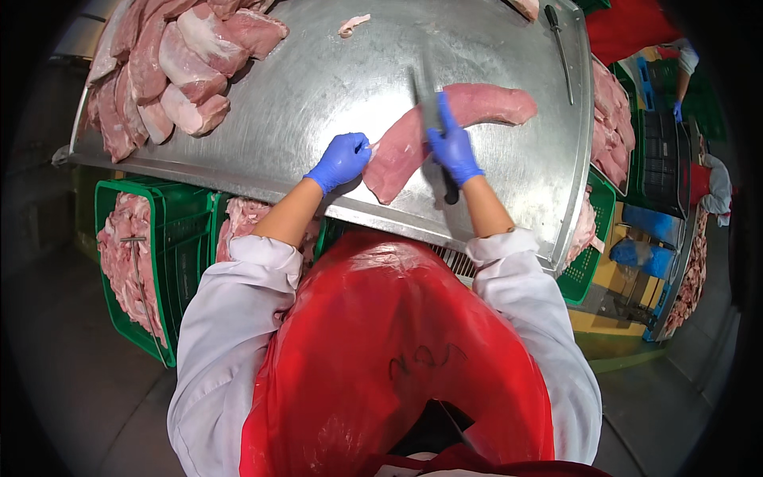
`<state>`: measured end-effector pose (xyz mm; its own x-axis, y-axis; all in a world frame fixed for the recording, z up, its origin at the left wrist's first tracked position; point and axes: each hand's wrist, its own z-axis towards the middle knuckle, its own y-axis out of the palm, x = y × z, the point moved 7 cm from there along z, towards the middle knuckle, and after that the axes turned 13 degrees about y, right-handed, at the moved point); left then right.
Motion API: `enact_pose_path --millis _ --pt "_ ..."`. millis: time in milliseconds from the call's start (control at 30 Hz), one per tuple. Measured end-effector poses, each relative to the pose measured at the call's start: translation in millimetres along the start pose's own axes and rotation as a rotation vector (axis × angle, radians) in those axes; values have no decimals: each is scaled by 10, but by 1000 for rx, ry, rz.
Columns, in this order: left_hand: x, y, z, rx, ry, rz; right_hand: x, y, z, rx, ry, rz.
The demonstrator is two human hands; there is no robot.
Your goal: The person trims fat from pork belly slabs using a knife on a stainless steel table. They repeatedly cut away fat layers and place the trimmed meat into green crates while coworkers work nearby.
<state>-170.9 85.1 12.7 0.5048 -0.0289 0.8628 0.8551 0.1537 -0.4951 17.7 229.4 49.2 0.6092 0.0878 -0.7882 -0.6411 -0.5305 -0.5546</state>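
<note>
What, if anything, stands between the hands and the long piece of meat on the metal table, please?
Nothing visible blocks the left hand, which is at the left edge of the meat. At the right hand, only the knife it holds comes between, blurred, across the meat.

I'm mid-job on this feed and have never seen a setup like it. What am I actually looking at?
There is no machine here, just a person's two blue-gloved hands. The one picture comes from the left of two head-worn cameras looking down; its fisheye lens bends straight edges near the rim.

The left hand pinches the left edge of a long piece of meat. The right hand holds a knife over it, the blade blurred.

Also on the metal table are a meat pile at upper left, a small scrap and a second knife at right. Green crates of meat stand below its near edge.
</note>
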Motion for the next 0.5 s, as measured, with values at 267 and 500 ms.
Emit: enact_pose_path --millis 267,500 --pt "179 -9 -55 68 105 154 -196 392 -938 -580 212 -369" --pt "397 61 -141 65 96 206 -76 487 -914 -589 56 -330"
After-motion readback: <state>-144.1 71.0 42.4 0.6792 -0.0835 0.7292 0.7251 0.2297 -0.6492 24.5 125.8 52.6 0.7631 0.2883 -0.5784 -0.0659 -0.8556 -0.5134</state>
